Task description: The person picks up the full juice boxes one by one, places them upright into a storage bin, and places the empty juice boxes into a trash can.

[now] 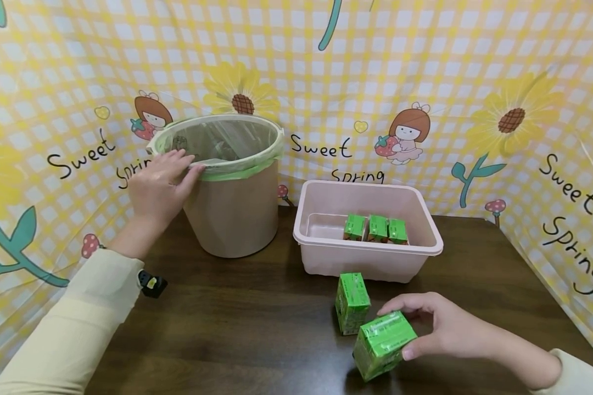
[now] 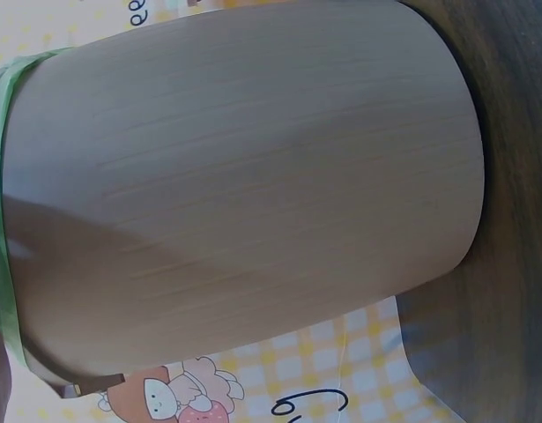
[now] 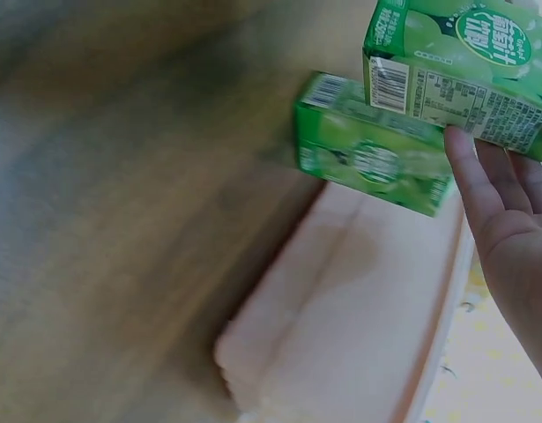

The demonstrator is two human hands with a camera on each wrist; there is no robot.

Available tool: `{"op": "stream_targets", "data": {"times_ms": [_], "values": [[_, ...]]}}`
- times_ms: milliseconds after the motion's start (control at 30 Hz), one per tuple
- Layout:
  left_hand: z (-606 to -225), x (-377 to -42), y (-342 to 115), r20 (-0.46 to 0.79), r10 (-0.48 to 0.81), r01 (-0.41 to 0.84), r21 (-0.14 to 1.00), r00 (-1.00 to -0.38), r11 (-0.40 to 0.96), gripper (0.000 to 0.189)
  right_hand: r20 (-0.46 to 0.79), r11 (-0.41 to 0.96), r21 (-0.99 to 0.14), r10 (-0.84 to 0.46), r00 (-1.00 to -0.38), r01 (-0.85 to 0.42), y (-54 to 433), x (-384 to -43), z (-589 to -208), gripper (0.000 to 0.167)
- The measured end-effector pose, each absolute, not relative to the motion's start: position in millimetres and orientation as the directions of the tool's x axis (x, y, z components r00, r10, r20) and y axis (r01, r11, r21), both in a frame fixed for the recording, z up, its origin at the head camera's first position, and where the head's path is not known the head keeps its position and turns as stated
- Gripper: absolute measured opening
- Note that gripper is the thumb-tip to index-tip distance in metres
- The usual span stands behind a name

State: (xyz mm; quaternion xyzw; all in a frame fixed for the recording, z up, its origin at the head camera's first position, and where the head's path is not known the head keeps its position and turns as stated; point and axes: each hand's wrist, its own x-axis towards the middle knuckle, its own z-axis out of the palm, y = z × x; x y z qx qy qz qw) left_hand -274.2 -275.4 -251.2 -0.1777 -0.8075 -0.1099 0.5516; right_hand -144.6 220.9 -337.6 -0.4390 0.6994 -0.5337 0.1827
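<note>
In the head view my left hand [image 1: 160, 184] holds the near left rim of a beige trash bin [image 1: 234, 214], fingers over the edge and thumb along the outside. A green liner [image 1: 232, 174] folds over that rim; the left wrist view is mostly the bin's side [image 2: 244, 185]. My right hand [image 1: 447, 329] grips a green juice box [image 1: 382, 343] between thumb and fingers, tilted, at the front of the table. Just behind it, a second green juice box [image 1: 352, 302] stands upright. The right wrist view shows grape pictures and a barcode on the held juice box [image 3: 456, 66].
A pale pink plastic tub [image 1: 365, 262] stands behind the boxes, with three green juice boxes [image 1: 377, 227] standing in its right half. The dark wooden table [image 1: 237, 329] is backed by a yellow checked cloth [image 1: 316, 82] with cartoon prints.
</note>
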Motion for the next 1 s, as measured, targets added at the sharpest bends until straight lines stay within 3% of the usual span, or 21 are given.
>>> {"op": "stream_targets", "data": {"times_ms": [367,667,1000], "values": [[-252,-275,-276,0.934,0.169,0.403,-0.03,-0.314,0.915,0.032,0.283,0.086,-0.818,-0.801,-0.527,-0.569,216,-146,-303,0.055],[-250,-274,-274,0.935,0.156,0.402,-0.016,-0.319,0.915,0.029,0.38,0.018,-0.746,-0.809,-0.448,-0.666,205,-155,-271,0.059],[-251,-276,-278,0.93,0.182,0.395,-0.044,-0.319,0.918,0.035,0.427,0.067,-0.712,-0.748,-0.508,-0.698,190,-180,-234,0.054]]}}
